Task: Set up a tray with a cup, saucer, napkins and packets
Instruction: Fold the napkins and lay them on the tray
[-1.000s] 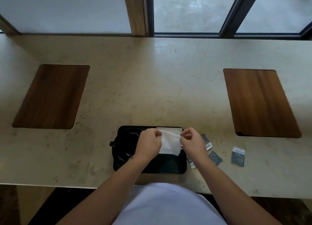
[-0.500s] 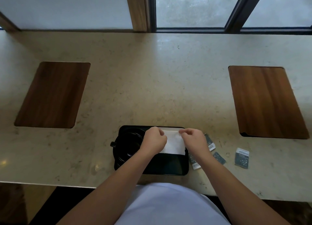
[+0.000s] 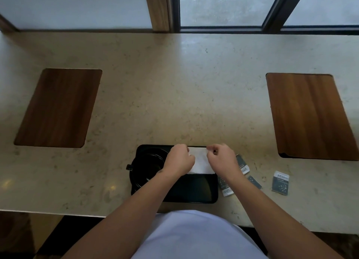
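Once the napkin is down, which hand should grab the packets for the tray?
Right. The packets lie on the counter just right of the tray, beside the right hand. The left hand would likely have to cross over the napkin.

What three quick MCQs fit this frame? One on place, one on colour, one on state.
1. Where do the packets lie?
A. counter, right of the tray
B. on the tray
C. on a wood inlay

2. Tray colour?
A. white
B. black
C. brown

3. What are the hands doing?
A. both at the napkin
B. lifting the cup
C. resting idle

Key: 1 A, packets sit on stone beside the tray; 2 B, glossy black; 3 A, left hand and right hand pinch the white napkin's far edge over the tray.
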